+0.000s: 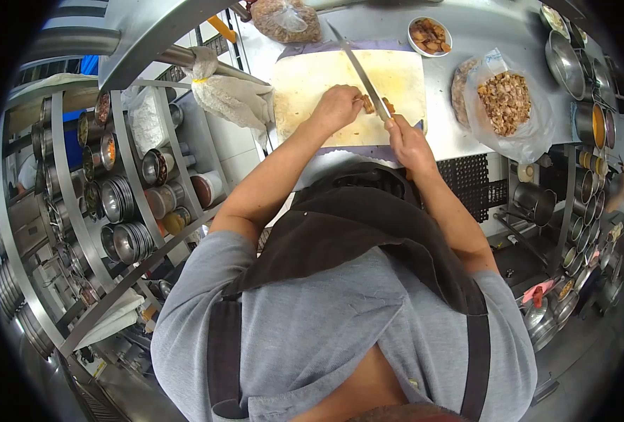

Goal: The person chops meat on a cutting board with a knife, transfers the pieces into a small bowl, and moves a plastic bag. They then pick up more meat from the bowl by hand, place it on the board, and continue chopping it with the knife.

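My right hand (410,145) grips the handle of a long knife (360,69), whose blade points away and to the left over the cutting board (305,91). Close to the blade's left side, my left hand (340,107) has its fingers curled at a small brown piece of food (368,104); the fingertips touch it, and how firmly they hold it is hard to see. Another brown bit lies just right of the blade. Crumbs are scattered on the pale board, which rests on a purple cloth (375,151).
A white bowl of brown pieces (430,36) stands behind the board. To the right is an open plastic bag of chopped food (503,103); a tied bag (286,20) sits at back left. A knotted cloth (227,95) hangs from a rail. Shelves with metal bowls (132,243) stand left.
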Tool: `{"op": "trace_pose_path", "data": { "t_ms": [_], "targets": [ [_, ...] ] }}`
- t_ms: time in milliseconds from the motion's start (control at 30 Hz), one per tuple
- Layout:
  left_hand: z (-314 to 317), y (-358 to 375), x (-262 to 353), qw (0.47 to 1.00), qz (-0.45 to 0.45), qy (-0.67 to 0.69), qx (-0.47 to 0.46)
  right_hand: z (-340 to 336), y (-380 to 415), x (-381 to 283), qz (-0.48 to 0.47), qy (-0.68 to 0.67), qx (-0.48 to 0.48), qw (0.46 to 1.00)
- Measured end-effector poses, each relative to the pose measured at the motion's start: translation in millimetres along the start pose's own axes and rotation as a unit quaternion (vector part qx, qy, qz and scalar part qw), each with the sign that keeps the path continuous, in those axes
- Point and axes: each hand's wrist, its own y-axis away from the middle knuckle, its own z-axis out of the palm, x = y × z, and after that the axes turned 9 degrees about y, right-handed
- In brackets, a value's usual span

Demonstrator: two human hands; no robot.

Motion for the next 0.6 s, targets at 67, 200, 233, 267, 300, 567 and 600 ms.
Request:
{"op": "trace_pose_path", "data": {
  "t_ms": [67,200,233,267,300,567,600],
  "targets": [
    [1,3,3,1.000,-0.014,-0.003,-0.018,-9,10,5,0.018,-0.003,0.000,1.000],
    [1,-2,8,0.994,0.105,-0.010,-0.003,-14,18,18,0.059,0.003,0.001,0.998],
    [1,-3,8,0.995,0.067,-0.021,-0.073,-14,19,19,0.074,0.007,-0.011,0.997],
    [1,-1,8,0.995,0.067,-0.020,-0.071,-14,21,19,0.072,0.008,-0.011,0.997],
    [1,4,6,0.996,0.070,-0.001,-0.053,-14,23,16,0.069,0.015,-0.024,0.997],
    [0,41,5,0.987,0.138,0.021,0.083,4,31,8,0.019,0.070,-0.067,0.995],
    [1,42,4,0.989,0.110,0.027,0.095,4,31,7,0.006,0.078,-0.054,0.995]
  ]
}}
